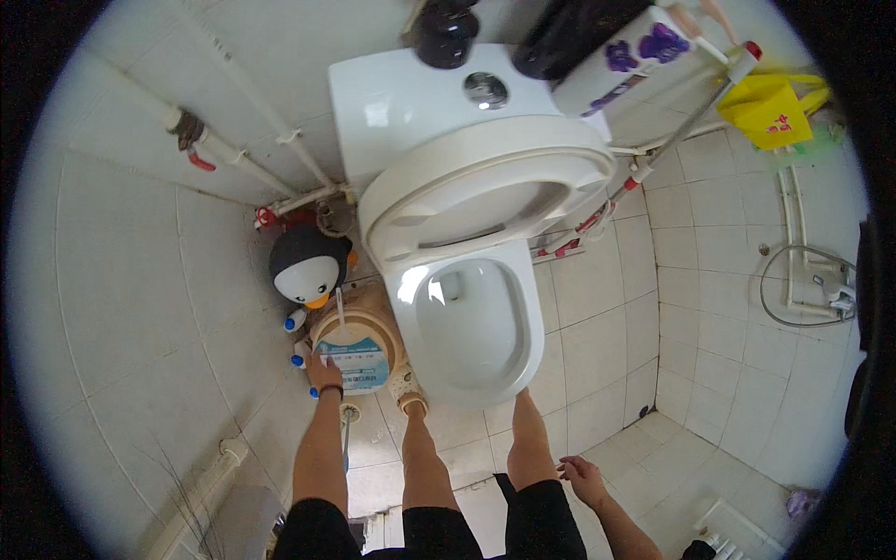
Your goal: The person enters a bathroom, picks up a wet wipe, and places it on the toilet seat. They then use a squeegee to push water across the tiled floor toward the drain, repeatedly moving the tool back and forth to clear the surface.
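My left hand (325, 371) reaches down to a flat blue-and-white packet (359, 364) and seems to grip its left edge, with the fingers partly hidden. The packet lies over a round tan bin (378, 322) beside the toilet. A pale, thin handle or strip (341, 310) stands up at the bin's far side. Out to the right of my right knee, my right hand (582, 479) hangs with loosely bent fingers, somewhat apart, and nothing shows in it.
Ahead stands a white toilet (530, 369) with its lid and seat raised. A black-and-white penguin figure (308, 266) and blue-capped bottles (295, 320) crowd the left wall. A long-handled mop (686, 121) leans at the right. A yellow bag (765, 110) hangs farther right.
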### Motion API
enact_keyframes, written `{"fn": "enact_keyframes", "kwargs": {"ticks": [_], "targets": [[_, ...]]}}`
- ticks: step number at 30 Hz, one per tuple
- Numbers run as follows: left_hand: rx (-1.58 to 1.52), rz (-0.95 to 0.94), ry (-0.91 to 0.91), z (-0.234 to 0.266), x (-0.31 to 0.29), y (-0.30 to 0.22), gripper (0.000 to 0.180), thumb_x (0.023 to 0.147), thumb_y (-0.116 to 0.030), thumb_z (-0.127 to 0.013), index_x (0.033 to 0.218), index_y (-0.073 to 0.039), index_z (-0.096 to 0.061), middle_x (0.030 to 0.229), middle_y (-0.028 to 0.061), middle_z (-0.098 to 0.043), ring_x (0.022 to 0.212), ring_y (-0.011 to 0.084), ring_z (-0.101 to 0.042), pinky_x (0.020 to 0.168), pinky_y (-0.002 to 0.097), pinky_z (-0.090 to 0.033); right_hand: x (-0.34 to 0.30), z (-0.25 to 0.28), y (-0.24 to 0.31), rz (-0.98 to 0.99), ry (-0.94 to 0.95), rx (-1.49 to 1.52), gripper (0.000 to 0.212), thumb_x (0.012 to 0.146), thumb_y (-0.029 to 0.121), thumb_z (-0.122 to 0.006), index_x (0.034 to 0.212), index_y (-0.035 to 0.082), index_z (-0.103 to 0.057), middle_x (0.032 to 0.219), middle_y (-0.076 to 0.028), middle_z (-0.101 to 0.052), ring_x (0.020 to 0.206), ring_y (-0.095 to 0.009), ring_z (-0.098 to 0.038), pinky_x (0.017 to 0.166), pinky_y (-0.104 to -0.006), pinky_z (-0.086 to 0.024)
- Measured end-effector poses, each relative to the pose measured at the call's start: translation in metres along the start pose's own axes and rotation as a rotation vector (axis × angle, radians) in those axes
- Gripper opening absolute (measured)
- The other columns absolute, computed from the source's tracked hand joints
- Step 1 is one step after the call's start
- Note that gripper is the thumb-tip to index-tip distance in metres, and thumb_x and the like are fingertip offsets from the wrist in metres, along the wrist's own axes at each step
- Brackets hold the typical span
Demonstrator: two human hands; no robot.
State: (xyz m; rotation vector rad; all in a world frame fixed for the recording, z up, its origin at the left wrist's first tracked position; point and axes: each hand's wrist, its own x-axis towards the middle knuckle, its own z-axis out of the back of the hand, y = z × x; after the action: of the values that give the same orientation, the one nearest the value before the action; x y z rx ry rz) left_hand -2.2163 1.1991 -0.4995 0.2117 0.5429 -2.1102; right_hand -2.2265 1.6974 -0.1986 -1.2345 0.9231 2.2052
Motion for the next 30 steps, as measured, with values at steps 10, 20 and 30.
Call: {"fn": "enact_keyframes", "kwargs": {"ticks": [10, 20, 30], "targets": [[0.257, 0.606, 0.239, 0.011, -0.303, 0.046, 0.032, 0.074, -0.029, -0.055, 0.072, 0.003, -0.059, 0.07, 0.02, -0.059, 0.066, 0.0344, -0.057, 0.061, 0.0424, -0.045, 0.155, 0.192, 0.05, 0.753, -0.091, -1.36, 0.028, 0.071, 0.014, -0.05, 0.093, -0.001, -0.054, 0.097, -0.017, -0.054, 0.09, -0.031, -0.05, 0.084, -0.0442, -0.034], [0.015, 0.893, 0.254, -0.029, -0.541, -0.03, 0.053, 0.05, -0.011, -0.072, 0.097, -0.004, -0.048, 0.089, 0.0129, -0.05, 0.087, 0.0273, -0.048, 0.078, 0.0374, -0.041, 0.327, 0.364, 0.341, 1.055, -1.056, -2.199, 0.053, 0.083, 0.028, -0.039, 0.13, 0.011, -0.022, 0.134, -0.007, -0.024, 0.125, -0.022, -0.017, 0.103, -0.0387, -0.003], [-0.187, 1.206, 0.171, -0.028, -0.677, -0.058, 0.031, 0.065, -0.008, -0.06, 0.095, -0.005, -0.05, 0.099, 0.0145, -0.05, 0.092, 0.0278, -0.049, 0.081, 0.0362, -0.04, 0.305, 0.363, 0.288, 0.593, -0.736, -2.541, 0.056, 0.086, 0.031, -0.033, 0.132, 0.006, -0.014, 0.138, -0.01, -0.008, 0.127, -0.032, -0.004, 0.101, -0.0481, 0.0]]}}
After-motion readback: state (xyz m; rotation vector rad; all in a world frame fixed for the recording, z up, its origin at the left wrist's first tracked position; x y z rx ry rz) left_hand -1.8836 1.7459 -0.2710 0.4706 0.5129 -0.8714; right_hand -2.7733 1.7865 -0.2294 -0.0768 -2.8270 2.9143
